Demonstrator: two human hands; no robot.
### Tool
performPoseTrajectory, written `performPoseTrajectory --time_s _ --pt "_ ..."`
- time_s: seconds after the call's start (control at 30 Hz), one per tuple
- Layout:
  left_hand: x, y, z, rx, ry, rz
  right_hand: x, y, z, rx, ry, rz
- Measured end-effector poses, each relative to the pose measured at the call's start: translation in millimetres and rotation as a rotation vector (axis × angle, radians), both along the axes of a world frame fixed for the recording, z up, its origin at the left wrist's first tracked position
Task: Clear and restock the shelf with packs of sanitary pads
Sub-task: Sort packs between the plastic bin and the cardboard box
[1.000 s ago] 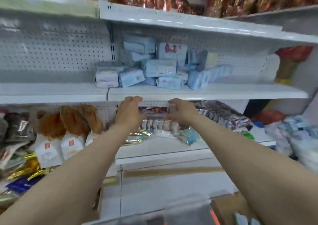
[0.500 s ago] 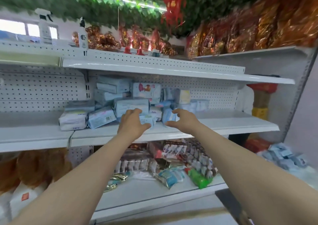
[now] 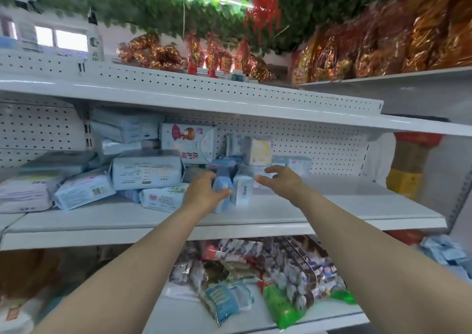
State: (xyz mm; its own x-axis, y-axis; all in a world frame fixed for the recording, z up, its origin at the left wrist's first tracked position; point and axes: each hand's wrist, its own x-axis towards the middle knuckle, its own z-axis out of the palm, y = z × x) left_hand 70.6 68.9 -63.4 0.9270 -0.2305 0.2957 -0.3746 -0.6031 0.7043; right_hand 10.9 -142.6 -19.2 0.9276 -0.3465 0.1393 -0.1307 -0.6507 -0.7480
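Observation:
Several sanitary pad packs lie in a loose heap on the white middle shelf point(image 3: 332, 206): a large pale pack point(image 3: 146, 169), a white pack with a red-haired figure point(image 3: 189, 142), and flat packs at the left point(image 3: 84, 192). Two small packs stand at the heap's front, one blue point(image 3: 221, 189) and one white point(image 3: 242, 189). My left hand point(image 3: 204, 193) reaches over the shelf edge with fingers spread, thumb across the front of the blue pack. My right hand point(image 3: 282, 181) hovers just right of the white pack, fingers loosely curved, holding nothing.
Bagged snacks point(image 3: 293, 269) fill the shelf below. Red and gold foil goods point(image 3: 383, 47) and a spray bottle point(image 3: 94, 37) stand on the top shelf. The middle shelf's right half is bare. More pale packs point(image 3: 444, 254) lie at the lower right.
My view has tilted up from the lower shelf to the pad shelf. Both hands rose and moved forward over the shelf edge, closing in on the two small upright packs.

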Motion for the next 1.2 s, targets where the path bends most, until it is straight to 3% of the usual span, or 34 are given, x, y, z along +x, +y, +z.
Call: performPoseTrajectory --time_s 0.37,0.53,0.97,1.1,1.2 --pt "30.5 -36.0 -11.5 0.056 0.054 0.153 68.0 -6.1 -6.0 -0.06 0.046 0.242" --pt "31.6 -38.8 -14.0 0.01 0.081 0.228 75.2 -11.7 -13.1 -0.092 0.088 0.152" --pt "-10.6 -27.0 -13.3 -0.207 0.116 0.235 43.3 -26.7 -38.9 0.576 0.019 -0.059" --pt "-39.1 -19.6 -17.0 -0.359 0.235 0.211 -0.4 -22.9 -51.5 0.692 0.018 -0.063" --pt "-62.6 -17.4 -32.8 -0.581 0.369 0.164 -38.0 -19.4 -58.4 0.779 -0.032 -0.054"
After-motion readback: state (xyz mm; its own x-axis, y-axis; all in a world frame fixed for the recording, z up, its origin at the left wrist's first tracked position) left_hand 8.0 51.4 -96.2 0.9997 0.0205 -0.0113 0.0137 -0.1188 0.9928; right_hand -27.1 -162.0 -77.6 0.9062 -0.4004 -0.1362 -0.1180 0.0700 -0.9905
